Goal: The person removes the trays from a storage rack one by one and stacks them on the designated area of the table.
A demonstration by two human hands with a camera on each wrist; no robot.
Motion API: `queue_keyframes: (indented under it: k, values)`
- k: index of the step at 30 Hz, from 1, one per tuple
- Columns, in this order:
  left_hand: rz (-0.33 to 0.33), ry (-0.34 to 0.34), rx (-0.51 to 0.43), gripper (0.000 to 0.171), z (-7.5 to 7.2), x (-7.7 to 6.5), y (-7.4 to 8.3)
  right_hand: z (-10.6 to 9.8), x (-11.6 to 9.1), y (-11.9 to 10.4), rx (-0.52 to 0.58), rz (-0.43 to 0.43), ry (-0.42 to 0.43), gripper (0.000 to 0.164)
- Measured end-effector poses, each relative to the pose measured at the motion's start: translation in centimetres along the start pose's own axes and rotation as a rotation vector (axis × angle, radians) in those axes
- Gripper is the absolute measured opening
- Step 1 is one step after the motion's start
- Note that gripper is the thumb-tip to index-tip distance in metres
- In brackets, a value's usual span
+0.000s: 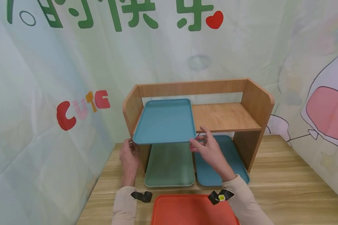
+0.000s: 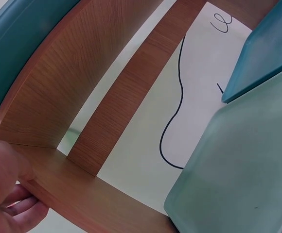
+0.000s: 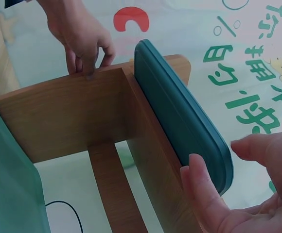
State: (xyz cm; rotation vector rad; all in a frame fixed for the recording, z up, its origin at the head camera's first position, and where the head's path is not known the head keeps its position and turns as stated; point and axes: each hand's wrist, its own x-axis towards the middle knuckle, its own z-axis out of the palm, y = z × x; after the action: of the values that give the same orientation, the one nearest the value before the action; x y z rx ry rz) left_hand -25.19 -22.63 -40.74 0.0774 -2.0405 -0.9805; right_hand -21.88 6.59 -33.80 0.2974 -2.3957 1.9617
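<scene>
A blue tray (image 1: 166, 122) lies on the left half of the wooden shelf's (image 1: 228, 117) upper board, its front edge jutting past the board. My left hand (image 1: 129, 159) holds the shelf's left side panel by its edge, thumb on one face and curled fingers on the other in the left wrist view. At the tray's front right corner is my right hand (image 1: 209, 150). Its thumb and fingers are spread either side of the rim, fingertips close against the underside. Below, a green tray (image 1: 170, 165) occupies the left compartment and a second blue tray (image 1: 211, 170) the right one.
A red tray (image 1: 191, 211) lies on the wood-grain table (image 1: 287, 184) in front of the shelf, partly beneath my right forearm. Printed cloth (image 1: 163, 56) hangs behind and on both sides. Both lower trays stick out past the shelf's front.
</scene>
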Motion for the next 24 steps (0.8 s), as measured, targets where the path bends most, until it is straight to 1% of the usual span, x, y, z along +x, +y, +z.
queue_keyframes:
  k: [6,10,16,24]
  values:
    - [0.026,0.022,-0.003,0.011,0.0,0.0,0.1,0.4,0.4,-0.3,0.071,-0.003,0.002,0.071]
    - [0.028,0.015,0.009,0.011,0.1,0.0,-0.1,0.7,0.7,-0.2,0.140,-0.004,0.001,0.065]
    - [0.019,0.005,0.013,0.012,0.1,0.1,-0.1,1.1,0.8,-0.3,0.190,0.006,-0.010,0.064]
    - [0.049,0.019,0.007,0.011,0.1,0.0,-0.1,1.3,0.8,-0.7,0.247,0.019,-0.010,0.062]
